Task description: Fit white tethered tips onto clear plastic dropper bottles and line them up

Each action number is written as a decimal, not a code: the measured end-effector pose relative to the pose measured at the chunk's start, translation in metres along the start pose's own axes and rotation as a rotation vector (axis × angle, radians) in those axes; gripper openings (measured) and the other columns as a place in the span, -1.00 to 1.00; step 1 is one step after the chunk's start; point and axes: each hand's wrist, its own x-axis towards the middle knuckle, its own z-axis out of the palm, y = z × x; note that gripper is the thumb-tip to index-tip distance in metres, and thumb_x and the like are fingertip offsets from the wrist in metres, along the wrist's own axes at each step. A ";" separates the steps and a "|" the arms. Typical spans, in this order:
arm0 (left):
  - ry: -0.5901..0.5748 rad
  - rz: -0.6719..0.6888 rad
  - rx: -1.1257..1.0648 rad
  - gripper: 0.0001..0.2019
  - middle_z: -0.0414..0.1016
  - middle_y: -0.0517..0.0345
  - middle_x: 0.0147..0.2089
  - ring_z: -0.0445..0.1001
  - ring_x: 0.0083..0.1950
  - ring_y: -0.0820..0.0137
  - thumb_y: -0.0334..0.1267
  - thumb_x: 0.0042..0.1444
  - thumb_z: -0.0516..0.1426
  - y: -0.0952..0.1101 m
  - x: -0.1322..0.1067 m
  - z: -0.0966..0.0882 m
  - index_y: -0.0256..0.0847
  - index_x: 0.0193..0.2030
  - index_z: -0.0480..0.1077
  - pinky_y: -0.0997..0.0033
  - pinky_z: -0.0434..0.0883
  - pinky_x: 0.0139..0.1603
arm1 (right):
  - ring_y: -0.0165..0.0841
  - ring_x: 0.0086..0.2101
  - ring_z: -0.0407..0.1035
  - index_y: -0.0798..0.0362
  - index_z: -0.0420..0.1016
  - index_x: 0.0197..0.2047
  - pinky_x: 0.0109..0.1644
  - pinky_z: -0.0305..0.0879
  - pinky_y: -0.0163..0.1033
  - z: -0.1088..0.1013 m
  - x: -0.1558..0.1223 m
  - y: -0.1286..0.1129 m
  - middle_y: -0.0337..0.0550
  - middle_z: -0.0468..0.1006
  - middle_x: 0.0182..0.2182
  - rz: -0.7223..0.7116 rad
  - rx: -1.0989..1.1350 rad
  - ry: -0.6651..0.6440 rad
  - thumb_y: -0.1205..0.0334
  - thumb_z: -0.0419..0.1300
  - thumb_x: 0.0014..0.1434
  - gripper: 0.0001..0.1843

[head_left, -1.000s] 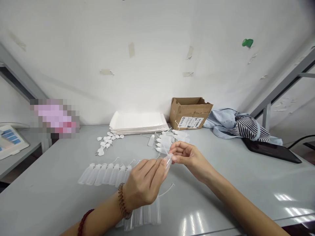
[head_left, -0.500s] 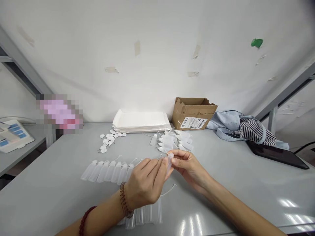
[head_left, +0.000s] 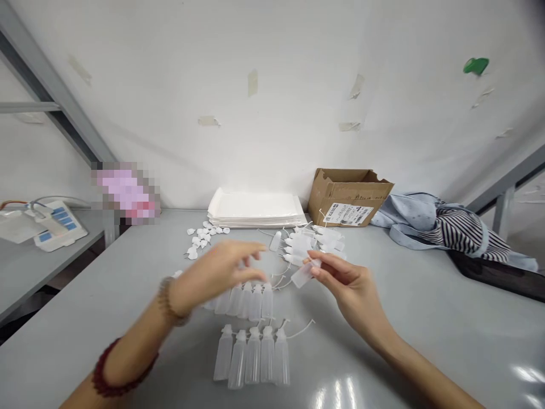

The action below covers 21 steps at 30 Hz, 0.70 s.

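A small translucent squeeze bottle (head_left: 302,275) is pinched near its neck between the thumb and fingers of my right hand (head_left: 349,281), its base tilted down to the left. My left hand (head_left: 217,275) hovers over a row of similar bottles (head_left: 256,304), smeared by motion, thumb and fingers apart with nothing visible between them. It hides part of that row. Closer to me lies a second row of clear bottles (head_left: 253,358) with thin white strap tails. Beyond my right hand is a cluster of bottles with white tips (head_left: 298,244). Loose white caps (head_left: 200,241) lie at the back left.
A stack of white trays or sheets (head_left: 258,210) rests against the wall beside an open cardboard box (head_left: 349,196). At the right, a striped and blue cloth (head_left: 455,227) lies over a dark flat object (head_left: 498,274). A white device with blue keys (head_left: 63,227) sits on the left table.
My left hand has let go of the bottle and moved left, its fingers opening. The bottle stays in my right hand, now tilted more. The view has shifted slightly left.
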 end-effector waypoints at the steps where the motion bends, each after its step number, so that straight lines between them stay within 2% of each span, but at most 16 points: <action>1: -0.045 -0.190 0.035 -0.75 0.59 0.12 -0.22 0.53 -0.31 0.34 -0.13 0.13 0.11 -0.015 -0.004 -0.012 -0.16 -0.10 0.44 0.42 0.43 -0.32 | -0.29 -0.34 0.47 0.01 0.57 -0.14 -0.21 0.43 -0.15 -0.003 0.002 0.000 -0.16 0.61 -0.32 -0.088 -0.088 0.043 0.15 0.30 0.05 -0.73; 3: -0.092 -0.485 0.221 -0.82 0.58 0.08 -0.28 0.52 -0.26 0.24 -0.19 0.06 0.09 -0.045 -0.013 -0.031 -0.19 -0.27 0.46 0.36 0.39 -0.28 | -0.29 -0.33 0.49 0.00 0.51 -0.08 -0.22 0.45 -0.17 -0.009 0.006 0.001 -0.16 0.60 -0.30 -0.227 -0.231 0.088 0.19 0.27 0.09 -0.71; 6: -0.123 -0.612 0.277 -0.86 0.56 -0.03 -0.36 0.52 -0.30 0.12 -0.27 -0.09 0.10 -0.077 -0.024 -0.041 -0.24 -0.40 0.45 0.31 0.35 -0.35 | -0.32 -0.33 0.51 -0.02 0.37 0.02 -0.17 0.46 -0.17 -0.016 0.013 0.006 -0.17 0.60 -0.28 -0.349 -0.403 0.089 0.22 0.24 0.12 -0.63; 10: -0.156 -0.654 0.262 -0.86 0.55 0.00 -0.37 0.51 -0.33 0.14 -0.31 -0.22 0.10 -0.092 -0.027 -0.033 -0.22 -0.45 0.42 0.35 0.31 -0.39 | -0.31 -0.31 0.52 -0.04 0.19 0.12 -0.20 0.47 -0.19 -0.019 0.018 0.014 -0.15 0.59 -0.26 -0.439 -0.649 0.008 0.23 0.16 0.19 -0.57; 14: -0.163 -0.659 0.247 -0.92 0.51 0.06 -0.44 0.48 -0.34 0.18 -0.31 -0.27 0.08 -0.096 -0.022 -0.025 -0.20 -0.55 0.38 0.39 0.27 -0.41 | -0.30 -0.28 0.50 -0.06 0.06 0.20 -0.22 0.45 -0.19 -0.020 0.018 0.023 -0.09 0.56 -0.20 -0.436 -0.841 -0.202 0.30 0.04 0.26 -0.54; 17: -0.157 -0.670 0.230 -0.92 0.48 0.08 -0.45 0.46 -0.39 0.24 -0.32 -0.29 0.09 -0.099 -0.021 -0.023 -0.21 -0.57 0.37 0.42 0.24 -0.44 | -0.29 -0.24 0.49 -0.07 0.02 0.23 -0.21 0.43 -0.18 -0.020 0.016 0.027 -0.06 0.54 -0.17 -0.391 -0.871 -0.311 0.32 0.01 0.26 -0.51; 21: -0.130 -0.654 0.186 -0.94 0.47 0.09 -0.47 0.44 -0.40 0.26 -0.30 -0.27 0.10 -0.098 -0.022 -0.023 -0.21 -0.60 0.38 0.43 0.22 -0.46 | -0.28 -0.25 0.48 -0.05 0.08 0.19 -0.20 0.42 -0.14 -0.017 0.016 0.028 -0.05 0.55 -0.17 -0.347 -0.783 -0.324 0.32 0.03 0.23 -0.54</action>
